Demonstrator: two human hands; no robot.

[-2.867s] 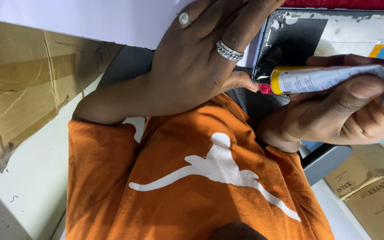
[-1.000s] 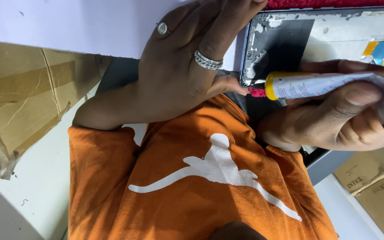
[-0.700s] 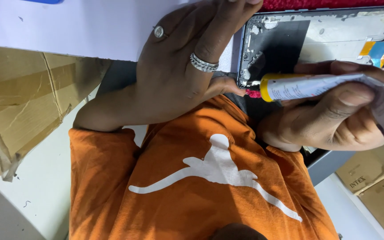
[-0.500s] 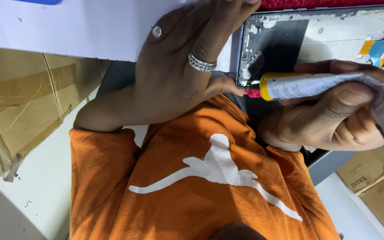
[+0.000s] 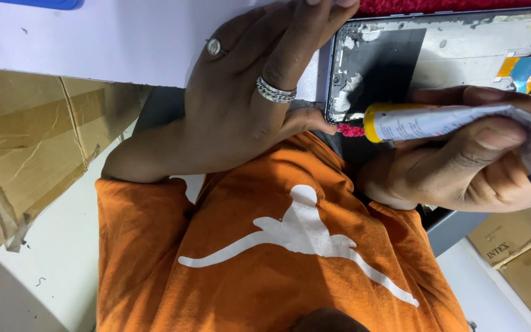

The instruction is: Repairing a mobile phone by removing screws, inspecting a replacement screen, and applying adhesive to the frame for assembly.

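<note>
Right at the lower left corner of the phone frame (image 5: 444, 55), the red nozzle (image 5: 351, 130) of a glue tube (image 5: 456, 123) touches the frame's edge. The tube lies nearly level, yellow collar next to the nozzle, white body running off to the right, its crimped tail past the knuckles. The right hand (image 5: 462, 166) wraps the tube: the thumb presses along its near side and the other fingers curl over the far side, shut tight on it.

The frame lies open side up, a dark inner plate on its left half with pale patches of old adhesive, a lighter metal area to the right, and an orange and blue flex strip near the right edge.

The left hand (image 5: 247, 117) rests flat beside the frame's left edge, fingers stretched out and loosely together, gripping nothing; the thumb tip reaches to the corner just beside the nozzle. Two silver rings (image 5: 276, 91) sit on it, one a band, one with a small stone.

Under that hand lies a white sheet (image 5: 93, 43). A taped cardboard box (image 5: 26, 147) is at the left, smaller brown boxes (image 5: 523, 246) at the lower right. The person's orange shirt (image 5: 265, 258) with a white figure fills the lower middle.
</note>
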